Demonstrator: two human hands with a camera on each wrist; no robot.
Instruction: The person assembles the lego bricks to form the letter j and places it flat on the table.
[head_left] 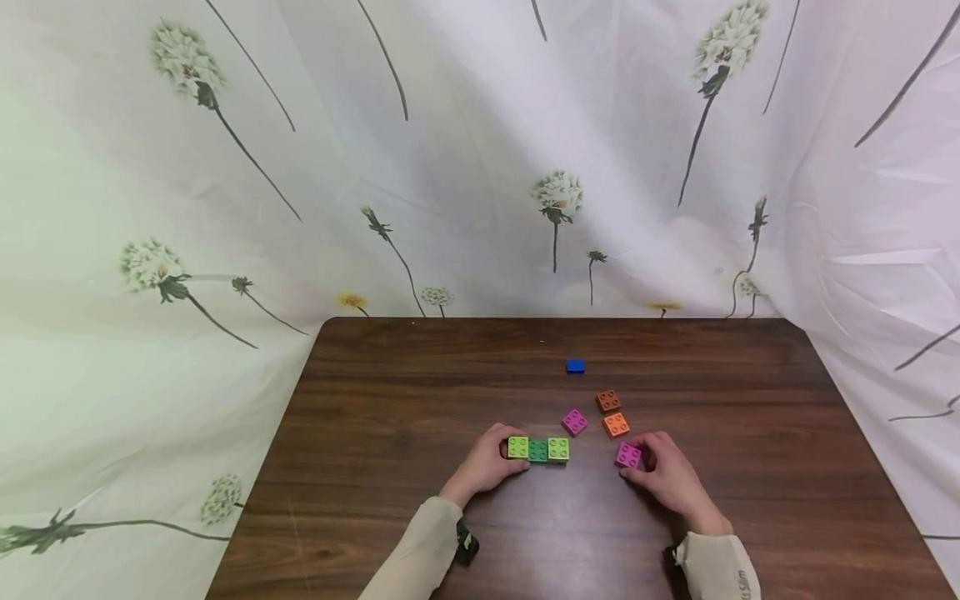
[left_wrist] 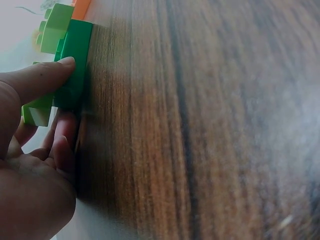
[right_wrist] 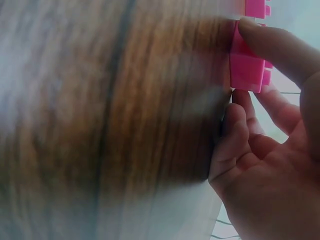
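L hand [head_left: 487, 462] grips dk-green brick [head_left: 537, 451], lime bricks [head_left: 518, 447] on both ends; thumb on near side, prob. to steady it w/ studs exposed. R hand [head_left: 671, 473] pinches pink brick [head_left: 628, 455], thumb near side, studs up. Open bench [head_left: 360, 400] betw. hands. Loose pink [head_left: 574, 422], orange [head_left: 616, 425], brown bricks [head_left: 608, 401] restrict far side; blue brick [head_left: 575, 367] twd. far edge. Widest room left.

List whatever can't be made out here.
Head view: studs at the dark green brick's ends, covered by lime bricks; the blue brick's studs, too small.
Left wrist view: the orange brick, cut off by the top edge.
Right wrist view: the magenta brick, partly covered by the right hand.
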